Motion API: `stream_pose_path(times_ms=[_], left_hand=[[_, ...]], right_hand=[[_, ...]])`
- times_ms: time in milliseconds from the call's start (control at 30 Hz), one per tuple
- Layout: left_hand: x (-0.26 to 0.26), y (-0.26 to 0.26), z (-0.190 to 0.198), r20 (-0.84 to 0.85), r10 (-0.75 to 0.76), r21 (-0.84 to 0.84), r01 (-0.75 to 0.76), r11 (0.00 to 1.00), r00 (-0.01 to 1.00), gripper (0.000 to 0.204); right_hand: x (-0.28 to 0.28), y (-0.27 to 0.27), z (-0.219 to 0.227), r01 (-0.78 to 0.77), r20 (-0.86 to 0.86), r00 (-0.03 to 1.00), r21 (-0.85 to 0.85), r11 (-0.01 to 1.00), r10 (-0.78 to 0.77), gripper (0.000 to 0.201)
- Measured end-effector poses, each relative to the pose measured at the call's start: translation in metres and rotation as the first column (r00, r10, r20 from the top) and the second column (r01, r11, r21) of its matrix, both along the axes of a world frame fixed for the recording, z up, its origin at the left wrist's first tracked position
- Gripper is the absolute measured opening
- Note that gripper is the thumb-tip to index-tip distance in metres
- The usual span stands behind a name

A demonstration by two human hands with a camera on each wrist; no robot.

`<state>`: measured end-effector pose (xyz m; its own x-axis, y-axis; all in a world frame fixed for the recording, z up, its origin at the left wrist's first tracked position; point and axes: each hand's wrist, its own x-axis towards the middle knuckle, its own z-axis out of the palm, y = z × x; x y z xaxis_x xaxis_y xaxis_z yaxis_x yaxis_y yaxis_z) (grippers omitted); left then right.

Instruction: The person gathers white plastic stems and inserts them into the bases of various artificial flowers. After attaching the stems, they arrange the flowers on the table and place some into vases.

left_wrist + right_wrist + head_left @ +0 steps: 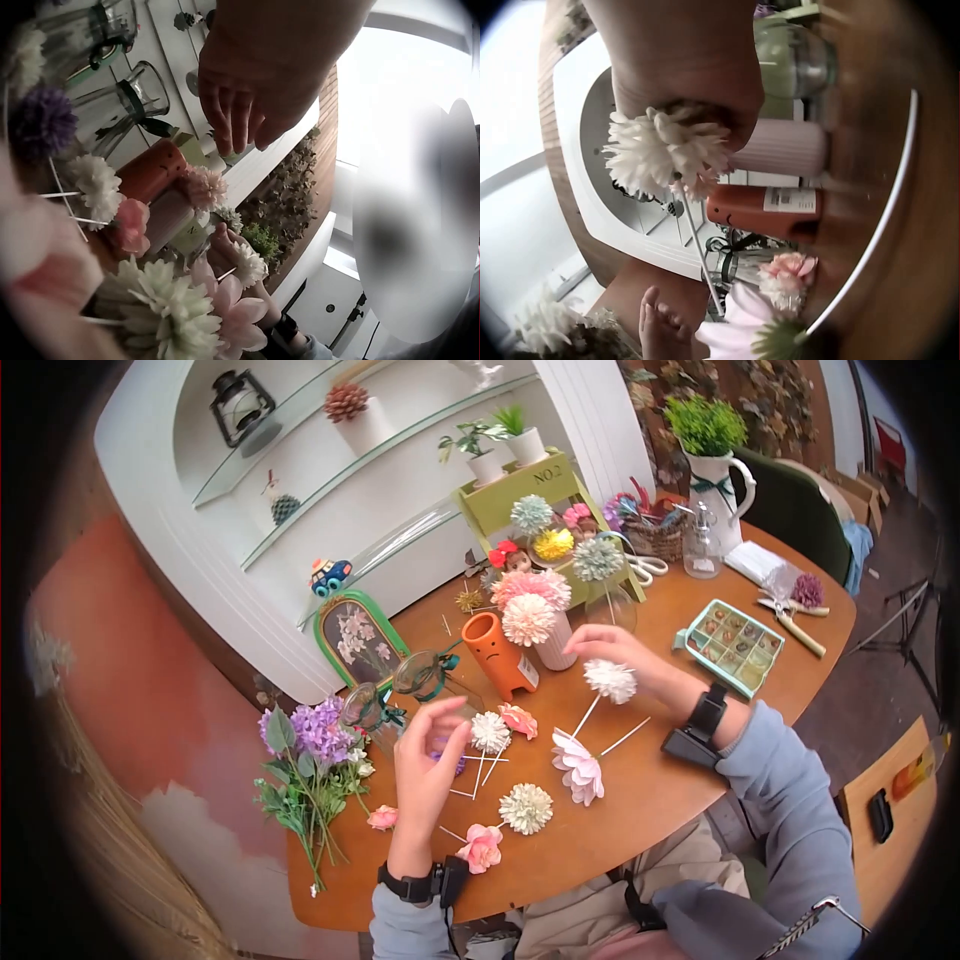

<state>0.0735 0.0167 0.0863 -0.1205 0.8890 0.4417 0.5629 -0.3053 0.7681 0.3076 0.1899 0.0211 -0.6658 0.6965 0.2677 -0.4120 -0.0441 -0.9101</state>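
My left hand (428, 765) is raised over the table's left part, fingers loosely bent, holding nothing; the left wrist view shows its fingers (238, 124) hanging down. The right hand (625, 660) is beside the pink ribbed vase (556, 645), which holds peach and pink pompom flowers (530, 605). A white pompom flower (610, 681) overlaps its lower edge, stem slanting down toward a pale pink flower (578, 768). In the right wrist view this white flower (664, 154) covers the fingers, so their grip cannot be told. White pompoms (526, 808) and pink blooms (481, 848) lie nearer the left hand.
An orange sad-faced holder (497, 655) stands left of the vase, beside glass jars (425, 675). Purple flowers with greenery (318, 735) lie at left. At right are a compartment box (730, 647), pliers (795, 625), a glass bottle (702, 545) and a white pitcher (714, 490).
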Motion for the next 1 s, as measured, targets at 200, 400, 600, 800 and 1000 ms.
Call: stream_pose_path(times_ms=[200, 400, 600, 800, 1000], left_hand=[[0.039, 0.060, 0.048, -0.553, -0.048, 0.098, 0.122, 0.988, 0.832, 0.045], [0.035, 0.141, 0.059, -0.648, -0.177, -0.037, 0.202, 0.979, 0.741, 0.070], [0.036, 0.194, 0.064, -0.560, -0.395, -0.347, 0.227, 0.910, 0.729, 0.096], [0.033, 0.222, 0.055, -0.505, -0.507, -0.447, 0.291, 0.846, 0.699, 0.092], [0.040, 0.216, 0.060, -0.490, -0.554, -0.434, 0.363, 0.825, 0.673, 0.076]], right_hand=[[-0.015, 0.011, -0.039, -0.008, -0.031, 0.999, -0.145, 0.989, 0.003, 0.021], [-0.016, 0.011, -0.049, -0.015, -0.010, 1.000, -0.158, 0.987, 0.014, 0.022], [-0.020, 0.010, -0.054, -0.024, -0.031, 0.999, -0.158, 0.987, 0.019, 0.021], [-0.022, 0.008, -0.053, -0.001, -0.015, 1.000, -0.138, 0.990, -0.001, 0.020], [-0.023, 0.008, -0.054, -0.027, -0.010, 1.000, -0.154, 0.988, 0.026, 0.020]])
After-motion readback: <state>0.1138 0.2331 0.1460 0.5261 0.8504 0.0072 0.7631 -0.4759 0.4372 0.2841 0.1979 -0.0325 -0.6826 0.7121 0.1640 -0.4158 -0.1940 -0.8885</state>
